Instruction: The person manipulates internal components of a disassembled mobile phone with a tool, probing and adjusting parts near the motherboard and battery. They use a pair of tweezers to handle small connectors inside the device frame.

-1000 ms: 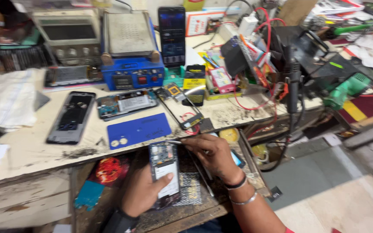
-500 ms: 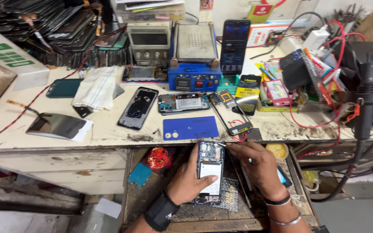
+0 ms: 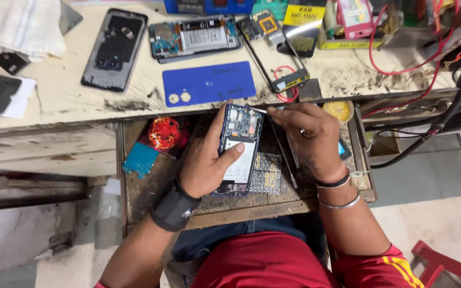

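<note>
My left hand [image 3: 207, 160] grips an opened phone [image 3: 239, 144] with its back off, circuit board and white battery showing, held over a pulled-out wooden drawer [image 3: 150, 186]. My right hand [image 3: 309, 136] pinches thin metal tweezers [image 3: 257, 111], whose tip touches the top right of the phone's board. A black wrist strap is on my left wrist and bangles are on my right.
On the worn bench top [image 3: 54, 101] lie a blue back cover [image 3: 209, 84], a grey phone frame [image 3: 114, 49], another opened phone [image 3: 196, 37], a screen frame [image 3: 273, 53] and red wires [image 3: 396, 42]. A red round object [image 3: 164, 132] and a metal mesh pad [image 3: 265, 173] sit in the drawer.
The view has dropped and closed in on the drawer. Both hands stay on the opened phone, with the tweezers now at its upper board.
</note>
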